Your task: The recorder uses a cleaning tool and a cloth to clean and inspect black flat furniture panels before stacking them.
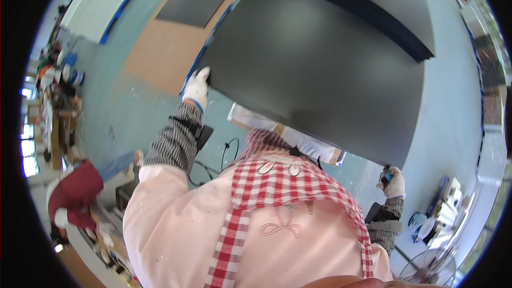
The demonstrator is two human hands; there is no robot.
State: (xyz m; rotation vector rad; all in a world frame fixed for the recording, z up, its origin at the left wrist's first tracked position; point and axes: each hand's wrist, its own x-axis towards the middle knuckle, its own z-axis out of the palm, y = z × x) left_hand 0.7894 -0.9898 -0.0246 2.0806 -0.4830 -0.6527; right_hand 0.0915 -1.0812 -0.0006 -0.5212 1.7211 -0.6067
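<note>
Gloved left hand (196, 89) and right hand (393, 183) at the near corners of a broad dark sheet (314, 69).
At left, a brown board (160, 50) carries a smaller dark sheet (193, 7) by its far edge; the left hand clamps the broad dark sheet's near-left corner. Smooth, charcoal and faintly glossy, that sheet has a black strip (354, 5) across its far part; white packaging (308, 143), contents hidden, shows below its near edge. The right hand curls at the near-right corner, a small dark-and-blue item (386, 176) by its fingers; what it grips, I cannot tell.
</note>
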